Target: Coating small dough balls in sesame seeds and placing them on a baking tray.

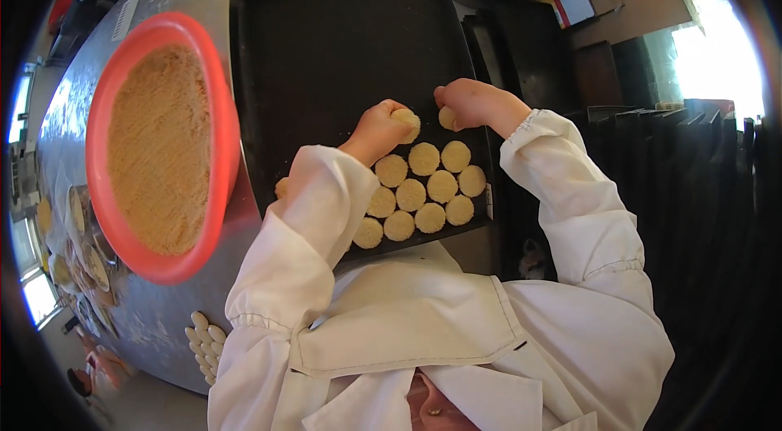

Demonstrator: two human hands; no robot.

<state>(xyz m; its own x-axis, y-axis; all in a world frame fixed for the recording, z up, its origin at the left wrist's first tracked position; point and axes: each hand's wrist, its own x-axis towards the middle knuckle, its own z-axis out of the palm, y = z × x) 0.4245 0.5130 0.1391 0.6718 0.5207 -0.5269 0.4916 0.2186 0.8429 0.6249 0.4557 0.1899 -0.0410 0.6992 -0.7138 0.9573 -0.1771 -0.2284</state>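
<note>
My left hand (380, 130) grips a round, pale dough disc (407, 124) with a crumbly coating, just above the black baking tray (342, 34). To its right, my right hand (473, 102) pinches another coated disc (447, 118), partly hidden by the fingers, near the tray's right edge. Several flat coated rounds (410, 194) lie in close rows on the near part of the tray. My left sleeve covers part of the tray's near left side, where one more round (281, 188) shows at the edge.
A red plastic basin (229, 144) of tan crumbs stands on the metal table (159, 302) at left. White oval dough pieces (206, 345) lie near the table's front edge. Dark trays (666, 168) stand in a row at right. A person (101, 364) is at far lower left.
</note>
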